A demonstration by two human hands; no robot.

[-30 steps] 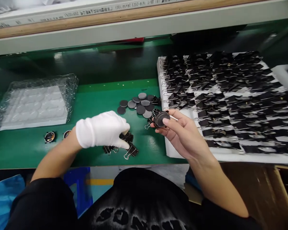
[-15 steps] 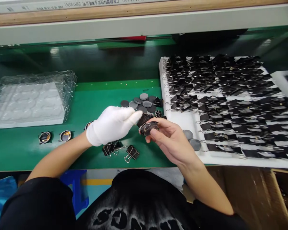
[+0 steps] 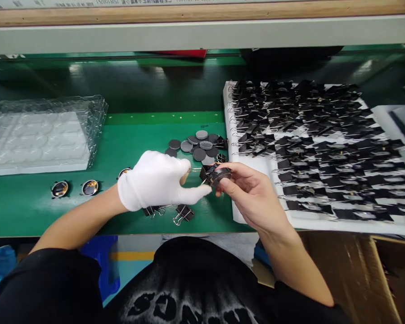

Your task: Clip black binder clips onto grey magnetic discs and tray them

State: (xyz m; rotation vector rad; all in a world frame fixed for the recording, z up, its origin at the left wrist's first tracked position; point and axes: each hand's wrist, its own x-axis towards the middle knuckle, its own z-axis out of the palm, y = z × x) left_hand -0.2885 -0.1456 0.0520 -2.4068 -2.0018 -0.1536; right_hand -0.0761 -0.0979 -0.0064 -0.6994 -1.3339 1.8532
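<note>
In the head view my right hand [image 3: 246, 186] is bare and pinches a dark round watch case [image 3: 223, 175] between thumb and fingers. A black binder clip [image 3: 205, 173] sits at the left edge of the watch case. My left hand [image 3: 158, 180], in a white glove, has its thumb and forefinger on the clip's wire handles, which stand apart. Whether the clip's jaws are closed on the case is hidden. Below the glove lie more binder clips [image 3: 185, 213]. Behind my hands is a loose group of grey and black discs [image 3: 199, 154].
On the right, white foam trays [image 3: 256, 167] carry rows of clipped pieces [image 3: 303, 112]. Clear plastic trays [image 3: 37, 135] are stacked at the left. Watch cases with open faces [image 3: 89, 187] lie on the green table [image 3: 128, 144]. A shelf edge [image 3: 202, 36] crosses above.
My left fingers have spread from a closed pinch onto the clip's wire handles. The watch case has shifted slightly right in my right hand, and the clip now shows at its left edge.
</note>
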